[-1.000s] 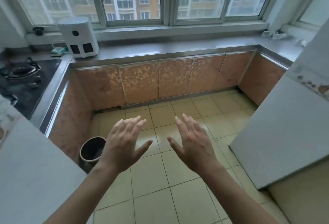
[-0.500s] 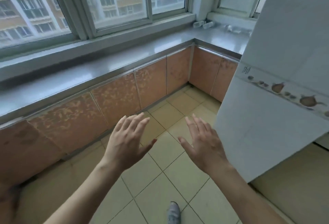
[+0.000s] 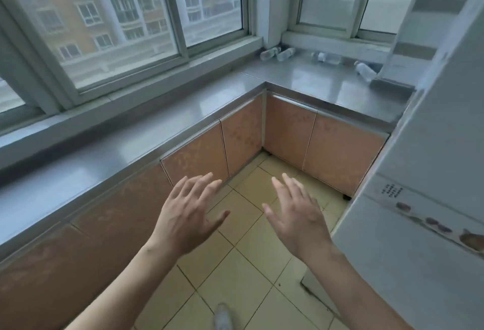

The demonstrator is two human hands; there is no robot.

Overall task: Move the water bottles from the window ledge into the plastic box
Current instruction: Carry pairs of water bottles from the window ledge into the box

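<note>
Soft daylight, slightly smeared view

Light comes through the windows (image 3: 125,23) at my 11 and 1 o'clock, leaving pale glare on the steel surface (image 3: 162,122); edges bow outward, and the far bottles (image 3: 277,53) look blurred.

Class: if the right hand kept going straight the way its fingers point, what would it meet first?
Probably the cabinet doors below the counter; the right hand is open over the floor, nothing between. Depth is unclear.

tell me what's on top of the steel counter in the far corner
Four clear water bottles lie on their sides on the counter. The white fridge hides its right end.
</note>
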